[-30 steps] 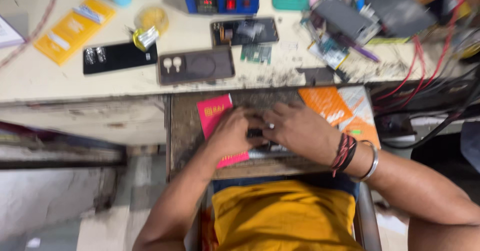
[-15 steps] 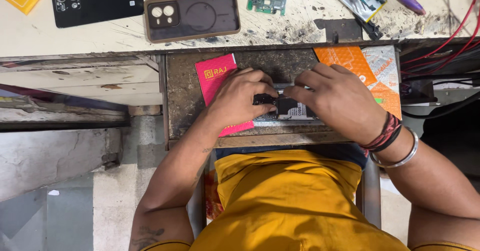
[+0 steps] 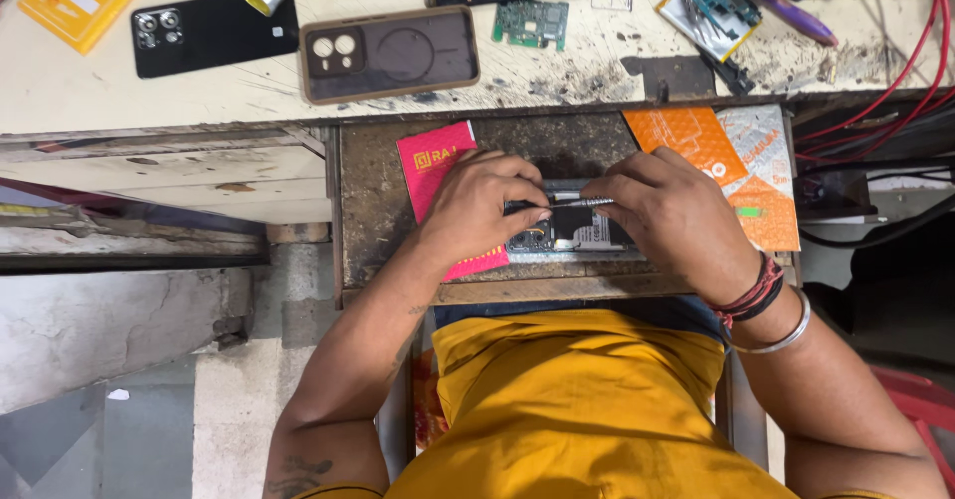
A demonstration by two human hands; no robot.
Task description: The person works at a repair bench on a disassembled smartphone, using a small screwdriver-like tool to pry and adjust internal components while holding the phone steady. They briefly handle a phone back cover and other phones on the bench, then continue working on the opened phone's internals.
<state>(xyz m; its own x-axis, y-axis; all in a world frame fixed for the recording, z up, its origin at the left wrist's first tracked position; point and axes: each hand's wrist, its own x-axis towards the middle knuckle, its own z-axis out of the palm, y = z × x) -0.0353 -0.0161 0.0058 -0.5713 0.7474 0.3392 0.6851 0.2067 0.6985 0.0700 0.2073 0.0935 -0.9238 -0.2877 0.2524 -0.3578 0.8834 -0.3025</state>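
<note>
The opened phone (image 3: 572, 230) lies flat on the pull-out drawer surface (image 3: 373, 210), just below the workbench edge, its long axis running left to right across the person's lap. The left hand (image 3: 477, 205) clamps its left end in a clenched grip, seemingly to steady it. The right hand (image 3: 676, 215) pinches a slim metal tool (image 3: 577, 201), likely tweezers, lying almost level and pointing left over the phone's innards. A pink booklet (image 3: 433, 166) sits under the left hand. On the upper surface rest 2 phone back covers, 1 black (image 3: 214, 33) and 1 brown (image 3: 390, 53), well apart.
</note>
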